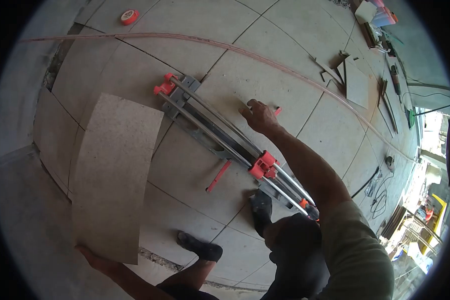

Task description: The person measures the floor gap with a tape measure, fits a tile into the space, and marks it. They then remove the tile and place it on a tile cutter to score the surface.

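My left hand (96,258) grips the lower left edge of a long grey tile (116,175), its fingers partly hidden at the tile's edge. The tile is held up at the left. My right hand (259,116) is over the floor just beyond a tile cutter (217,130), its fingers apart and slightly curled, holding nothing. The cutter has two metal rails, a red carriage and red end parts, and lies diagonally on the floor between my hands.
A pink hose (235,48) crosses the tiled floor. Red tape (129,17) lies at the upper left. Cut tile pieces (356,84), an angle grinder (395,80) and cables (380,200) are at the right. My feet are near the cutter.
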Tool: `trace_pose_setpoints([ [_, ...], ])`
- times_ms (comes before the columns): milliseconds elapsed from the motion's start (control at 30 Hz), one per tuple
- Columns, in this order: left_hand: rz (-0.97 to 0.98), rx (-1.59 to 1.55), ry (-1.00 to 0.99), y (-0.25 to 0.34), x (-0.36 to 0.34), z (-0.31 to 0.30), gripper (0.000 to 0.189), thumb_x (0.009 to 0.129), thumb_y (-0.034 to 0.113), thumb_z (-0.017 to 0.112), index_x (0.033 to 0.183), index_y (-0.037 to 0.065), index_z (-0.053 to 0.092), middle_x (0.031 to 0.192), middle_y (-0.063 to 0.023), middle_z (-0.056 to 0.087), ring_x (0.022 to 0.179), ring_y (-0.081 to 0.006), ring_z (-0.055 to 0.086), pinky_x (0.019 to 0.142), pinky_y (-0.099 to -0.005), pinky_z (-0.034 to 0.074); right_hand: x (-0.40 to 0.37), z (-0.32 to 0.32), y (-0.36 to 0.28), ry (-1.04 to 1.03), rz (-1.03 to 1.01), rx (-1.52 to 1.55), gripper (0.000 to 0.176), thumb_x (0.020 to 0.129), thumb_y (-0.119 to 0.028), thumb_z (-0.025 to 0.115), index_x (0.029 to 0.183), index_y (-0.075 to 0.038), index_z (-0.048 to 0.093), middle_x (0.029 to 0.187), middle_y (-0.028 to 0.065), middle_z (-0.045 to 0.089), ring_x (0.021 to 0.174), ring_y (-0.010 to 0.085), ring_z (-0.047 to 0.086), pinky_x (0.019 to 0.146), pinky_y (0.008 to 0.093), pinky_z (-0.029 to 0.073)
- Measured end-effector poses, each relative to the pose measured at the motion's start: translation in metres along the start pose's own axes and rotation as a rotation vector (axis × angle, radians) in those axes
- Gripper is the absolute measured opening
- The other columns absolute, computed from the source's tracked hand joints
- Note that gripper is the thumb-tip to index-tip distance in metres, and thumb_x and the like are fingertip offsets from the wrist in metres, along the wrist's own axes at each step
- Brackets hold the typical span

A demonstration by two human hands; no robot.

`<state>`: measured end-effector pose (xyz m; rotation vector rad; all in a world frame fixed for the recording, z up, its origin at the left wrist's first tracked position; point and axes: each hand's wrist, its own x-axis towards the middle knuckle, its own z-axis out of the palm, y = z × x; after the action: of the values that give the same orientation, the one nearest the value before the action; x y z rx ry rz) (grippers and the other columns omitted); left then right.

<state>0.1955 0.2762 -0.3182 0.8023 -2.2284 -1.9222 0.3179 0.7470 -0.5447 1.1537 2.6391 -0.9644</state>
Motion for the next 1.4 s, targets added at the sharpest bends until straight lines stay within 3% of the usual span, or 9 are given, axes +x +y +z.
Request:
trace_pose_setpoints([
  [67,0.050,-0.058,0.056,-0.022,-0.002,0.018,0.069,0.096,0.053,0.035,0.137,-0.002,0.035,0.141,-0.0179,0.037,0.127,-0.0316,0.040,0.103,-0.0417,0.034,0.016,0.009,-0.001,-0.169,0.025,-0.020,0.050,0.088,-0.047,0.052,0.105,0.000,0.059,0.099,0.0243,0.062,0.100,0.0383,0.059,0.085,0.0453,0.045],
  [200,0.123,-0.274,0.013,-0.076,0.021,0.021,0.070,0.096,0.052,0.037,0.137,-0.004,0.035,0.141,-0.0183,0.037,0.127,-0.0317,0.040,0.103,-0.0416,0.034,0.025,0.023,0.013,-0.148,0.027,0.053,0.051,0.090,-0.048,0.049,0.102,0.000,0.061,0.097,0.0265,0.062,0.097,0.0403,0.059,0.083,0.0463,0.045],
  [267,0.148,-0.361,-0.016,-0.096,0.025,0.015,0.070,0.096,0.052,0.038,0.136,-0.005,0.035,0.141,-0.0185,0.037,0.127,-0.0318,0.040,0.103,-0.0415,0.034,0.026,0.033,0.020,-0.022,-0.006,0.165,0.051,0.090,-0.049,0.048,0.092,0.000,0.063,0.084,0.0251,0.063,0.084,0.0353,0.062,0.075,0.0440,0.046],
  [433,0.154,-0.343,0.044,-0.106,-0.011,0.004,0.071,0.095,0.052,0.040,0.135,-0.006,0.036,0.140,-0.0192,0.038,0.126,-0.0320,0.040,0.103,-0.0414,0.035,0.020,0.015,0.021,0.094,0.061,0.164,0.054,0.090,-0.050,0.044,0.093,0.000,0.064,0.090,0.0261,0.064,0.090,0.0387,0.061,0.080,0.0451,0.045],
  [500,0.145,-0.373,0.057,-0.113,-0.010,0.000,0.071,0.095,0.052,0.040,0.136,-0.006,0.036,0.140,-0.0193,0.038,0.127,-0.0318,0.040,0.103,-0.0412,0.034,0.018,-0.003,0.026,0.157,0.212,0.261,0.056,0.091,-0.050,0.043,0.099,0.001,0.065,0.100,0.0307,0.061,0.102,0.0435,0.057,0.089,0.0462,0.043],
  [600,0.111,-0.392,0.057,-0.118,-0.012,0.000,0.070,0.095,0.052,0.040,0.136,-0.005,0.036,0.140,-0.0192,0.038,0.127,-0.0315,0.040,0.104,-0.0410,0.034,0.026,-0.005,0.052,0.288,0.224,0.300,0.058,0.091,-0.050,0.042,0.100,0.002,0.065,0.103,0.0313,0.060,0.103,0.0440,0.056,0.090,0.0462,0.042],
  [800,0.112,-0.382,-0.016,-0.123,-0.018,0.019,0.068,0.095,0.051,0.041,0.135,-0.005,0.039,0.139,-0.0184,0.040,0.126,-0.0312,0.041,0.103,-0.0419,0.035,0.037,-0.005,0.079,0.332,0.307,0.238,0.059,0.091,-0.051,0.041,0.100,0.002,0.064,0.104,0.0300,0.061,0.104,0.0429,0.057,0.091,0.0457,0.042],
  [1200,0.113,-0.221,0.080,-0.115,-0.043,0.065,0.067,0.098,0.049,0.035,0.135,-0.006,0.038,0.140,-0.0196,0.039,0.126,-0.0319,0.041,0.103,-0.0412,0.035,0.043,-0.001,0.038,0.100,0.200,0.065,0.057,0.095,-0.049,0.033,0.103,-0.002,0.064,0.102,0.0280,0.062,0.102,0.0432,0.057,0.090,0.0488,0.043],
  [1400,0.099,-0.222,0.039,-0.118,-0.032,0.058,0.067,0.098,0.049,0.033,0.135,-0.006,0.038,0.141,-0.0195,0.038,0.127,-0.0315,0.040,0.104,-0.0414,0.035,0.044,0.000,0.040,0.135,0.180,0.088,0.057,0.094,-0.049,0.037,0.097,0.001,0.065,0.098,0.0305,0.061,0.100,0.0438,0.058,0.089,0.0482,0.043],
])
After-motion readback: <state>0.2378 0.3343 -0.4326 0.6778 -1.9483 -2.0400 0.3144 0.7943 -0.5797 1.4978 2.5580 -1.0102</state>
